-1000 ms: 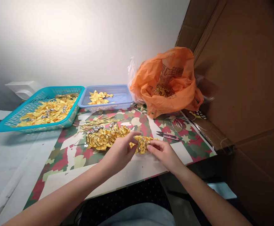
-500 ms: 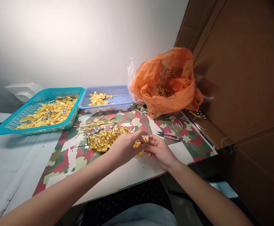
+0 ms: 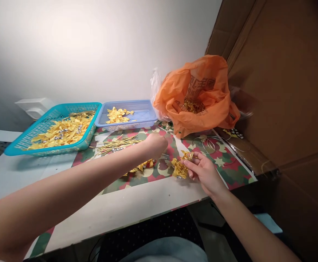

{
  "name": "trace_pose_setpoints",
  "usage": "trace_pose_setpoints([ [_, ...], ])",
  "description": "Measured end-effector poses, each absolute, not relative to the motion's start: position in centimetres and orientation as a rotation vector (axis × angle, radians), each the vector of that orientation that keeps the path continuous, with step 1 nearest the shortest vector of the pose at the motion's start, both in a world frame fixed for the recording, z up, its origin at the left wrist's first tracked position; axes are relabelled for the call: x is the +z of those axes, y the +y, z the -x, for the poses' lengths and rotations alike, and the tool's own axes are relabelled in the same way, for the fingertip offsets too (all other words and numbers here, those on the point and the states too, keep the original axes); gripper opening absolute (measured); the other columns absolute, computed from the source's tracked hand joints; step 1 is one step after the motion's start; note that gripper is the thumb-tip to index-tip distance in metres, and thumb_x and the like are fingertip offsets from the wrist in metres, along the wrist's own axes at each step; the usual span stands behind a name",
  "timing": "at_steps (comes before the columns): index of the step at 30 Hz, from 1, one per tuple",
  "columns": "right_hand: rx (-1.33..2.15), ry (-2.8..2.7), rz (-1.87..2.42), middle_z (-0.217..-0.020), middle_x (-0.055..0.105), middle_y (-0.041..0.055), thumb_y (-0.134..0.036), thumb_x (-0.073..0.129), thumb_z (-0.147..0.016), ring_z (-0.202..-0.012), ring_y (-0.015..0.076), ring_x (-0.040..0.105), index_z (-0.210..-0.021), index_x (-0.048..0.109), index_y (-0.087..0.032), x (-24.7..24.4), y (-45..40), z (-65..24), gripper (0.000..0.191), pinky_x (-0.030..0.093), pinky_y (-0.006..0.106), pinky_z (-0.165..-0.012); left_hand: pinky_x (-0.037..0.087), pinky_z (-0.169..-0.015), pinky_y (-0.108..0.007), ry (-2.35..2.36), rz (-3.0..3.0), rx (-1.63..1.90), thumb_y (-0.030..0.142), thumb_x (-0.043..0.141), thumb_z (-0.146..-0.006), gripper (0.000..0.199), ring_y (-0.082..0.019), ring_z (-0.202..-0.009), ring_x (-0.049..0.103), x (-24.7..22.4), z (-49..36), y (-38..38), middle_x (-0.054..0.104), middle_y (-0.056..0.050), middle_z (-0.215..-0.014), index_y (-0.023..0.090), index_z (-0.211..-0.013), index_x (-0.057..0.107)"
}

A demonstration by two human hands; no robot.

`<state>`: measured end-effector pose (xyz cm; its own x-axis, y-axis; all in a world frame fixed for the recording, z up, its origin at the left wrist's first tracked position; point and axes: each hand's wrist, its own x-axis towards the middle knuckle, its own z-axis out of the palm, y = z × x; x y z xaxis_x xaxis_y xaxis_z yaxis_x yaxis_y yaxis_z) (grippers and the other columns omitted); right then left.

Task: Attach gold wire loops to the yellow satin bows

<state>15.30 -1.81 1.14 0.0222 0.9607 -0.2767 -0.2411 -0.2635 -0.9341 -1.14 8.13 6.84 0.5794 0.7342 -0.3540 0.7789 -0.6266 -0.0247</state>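
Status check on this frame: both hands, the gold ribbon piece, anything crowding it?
Right hand pinching gold ribbon piece. Left hand over ribbon pile, grip unclear. Nothing crowding.

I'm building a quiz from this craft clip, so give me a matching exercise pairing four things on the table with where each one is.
1 teal basket
2 blue basket
3 orange bag
4 gold ribbon piece

A in the right hand
B far left
C against the cardboard
D between the other two containers

Pairs: 1-B, 2-D, 3-C, 4-A
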Motion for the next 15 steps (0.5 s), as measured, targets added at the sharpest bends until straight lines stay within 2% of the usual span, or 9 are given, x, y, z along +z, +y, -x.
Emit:
trace_pose_setpoints([
  [4,1.440,-0.787,1.256,-0.079,0.069,0.0001,-0.044,0.085,-0.055,-0.042,0.0031,0.043,-0.085,0.050,-0.020,0.9,-1.7,-14.9,0.052,0.029,0.018,-0.039,0.045,-0.065,-0.033,1.290,-2.661,-0.513,0.007,0.065,-0.067,0.013,-0.027,-0.076,0.065,6.4,1.8,8.3,0.070,-0.013,-0.079,0.015,-0.072,0.073],
  [8,1.422,-0.773,1.197,-0.083,0.070,0.0015,-0.041,0.083,-0.057,-0.046,0.0048,0.047,-0.088,0.050,-0.020,0.6,-1.0,-13.9,0.051,0.031,0.018,-0.040,0.042,-0.060,-0.029,1.273,-2.634,-0.411,0.016,0.058,-0.076,0.017,-0.023,-0.077,0.064,6.9,3.6,8.4,0.073,-0.010,-0.089,0.017,-0.081,0.074],
  [15,1.419,-0.829,1.143,-0.094,0.070,0.0033,-0.038,0.078,-0.060,-0.051,0.0057,0.052,-0.091,0.052,-0.020,0.3,0.4,-12.2,0.045,0.031,0.017,-0.039,0.042,-0.065,-0.026,1.221,-2.581,-0.199,0.022,0.056,-0.077,0.017,-0.018,-0.078,0.064,6.8,6.1,8.7,0.075,-0.005,-0.090,0.019,-0.083,0.072],
])
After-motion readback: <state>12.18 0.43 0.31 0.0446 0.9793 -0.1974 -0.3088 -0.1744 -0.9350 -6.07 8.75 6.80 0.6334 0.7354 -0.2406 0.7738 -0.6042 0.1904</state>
